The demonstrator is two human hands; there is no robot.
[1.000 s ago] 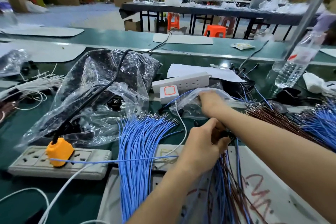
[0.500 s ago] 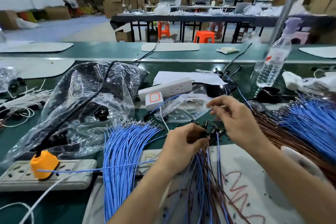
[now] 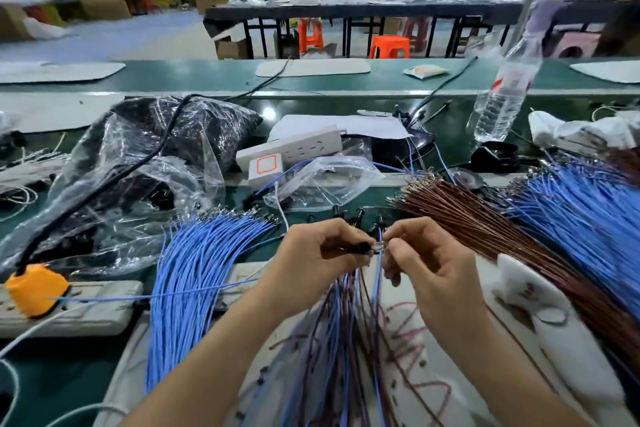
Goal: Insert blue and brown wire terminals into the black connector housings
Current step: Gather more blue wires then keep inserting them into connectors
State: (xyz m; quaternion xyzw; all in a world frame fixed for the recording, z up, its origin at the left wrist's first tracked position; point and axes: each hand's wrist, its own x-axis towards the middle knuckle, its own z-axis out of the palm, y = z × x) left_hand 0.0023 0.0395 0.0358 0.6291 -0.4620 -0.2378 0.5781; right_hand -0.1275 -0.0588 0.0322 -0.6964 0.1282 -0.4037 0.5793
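Head view: the left hand [image 3: 311,263] is gripping a black connector housing [image 3: 362,248] between curled fingers and thumb, above the far edge of the white board [image 3: 450,392]. The right hand [image 3: 426,260] is pinching a blue wire [image 3: 380,270] near its terminal, thumb against forefinger, and is holding the tip at the housing's mouth; whether it is seated cannot be told. A mixed wire bunch [image 3: 343,340] is trailing from the left hand across the board. A loose blue bundle [image 3: 197,270] is lying left of the board, and a brown bundle [image 3: 485,225] right of it. Spare housings [image 3: 358,213] are lying just beyond the board's far edge.
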